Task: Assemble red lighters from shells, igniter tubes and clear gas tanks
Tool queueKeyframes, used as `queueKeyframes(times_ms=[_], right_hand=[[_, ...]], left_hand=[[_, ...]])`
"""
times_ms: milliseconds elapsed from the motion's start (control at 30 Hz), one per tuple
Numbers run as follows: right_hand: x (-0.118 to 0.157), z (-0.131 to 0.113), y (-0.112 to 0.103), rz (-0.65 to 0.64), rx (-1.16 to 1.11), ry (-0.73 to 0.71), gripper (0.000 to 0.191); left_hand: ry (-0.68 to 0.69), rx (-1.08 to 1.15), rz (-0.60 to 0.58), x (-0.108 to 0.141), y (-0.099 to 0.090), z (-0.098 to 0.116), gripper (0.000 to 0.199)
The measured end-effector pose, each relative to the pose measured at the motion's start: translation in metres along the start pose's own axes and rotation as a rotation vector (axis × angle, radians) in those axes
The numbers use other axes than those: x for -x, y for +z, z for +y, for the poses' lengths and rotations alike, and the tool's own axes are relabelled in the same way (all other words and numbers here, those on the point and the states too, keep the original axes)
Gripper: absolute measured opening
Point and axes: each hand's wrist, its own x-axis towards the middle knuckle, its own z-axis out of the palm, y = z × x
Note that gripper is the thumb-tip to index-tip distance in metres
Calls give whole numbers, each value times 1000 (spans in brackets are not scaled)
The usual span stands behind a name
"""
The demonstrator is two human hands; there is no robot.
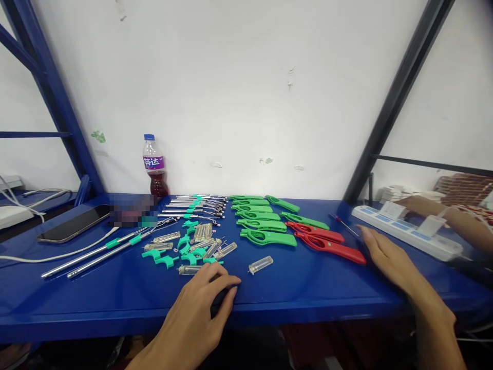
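Observation:
My left hand point(204, 303) rests at the table's front edge with its fingers curled; whether it holds anything small is hidden. Just beyond it lie clear plastic cartridges point(188, 270) and teal clips point(166, 260); one cartridge point(261, 264) lies apart to its right. My right hand point(385, 254) is on the right, fingers extended, beside a thin screwdriver point(346, 226) that lies on the table by its fingertips. Between the hands, farther back, are several green lighter shells point(269, 237) and red shells point(335, 250). Metal rods with wires point(192, 205) lie in a row at the back left.
A white power strip point(408, 234) with plugs sits on the right, near another person's arm point(454, 218). A bottle point(154, 169) stands at the back left, near a phone point(75, 224) and white cable point(88, 244). Two long rods point(96, 253) lie at left on the blue table point(308, 293).

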Motion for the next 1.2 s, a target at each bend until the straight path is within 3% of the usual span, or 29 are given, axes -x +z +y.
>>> queueKeyframes(times_ms=[133, 300, 467, 700, 867, 933, 1000, 1100, 1200], right_hand=[[8, -1, -4, -30, -83, -22, 47], [5, -6, -1, -85, -76, -18, 76], [3, -9, -2, -95, -59, -24, 81], [4, 1, 5, -70, -32, -52, 73], [2, 15, 10, -49, 13, -88, 39], [0, 21, 11, -19, 65, -83, 37], [-2, 27, 11, 11, 127, -72, 36], [-3, 33, 13, 20, 197, -69, 35], [-2, 37, 17, 30, 248, -27, 35]], left_hand=[[8, -7, 2, 2, 0, 0, 29], [20, -26, -8, -1, -3, 2, 29], [36, -36, 0, -1, -4, 3, 29], [45, -47, 11, -2, -4, 3, 30], [47, -52, 8, -1, -3, 4, 30], [37, -62, 17, 2, -3, 5, 28], [-12, -81, 67, 5, -3, 7, 29], [-67, -90, 175, 9, -2, 10, 47], [-1, -126, 167, 11, 0, 10, 28]])
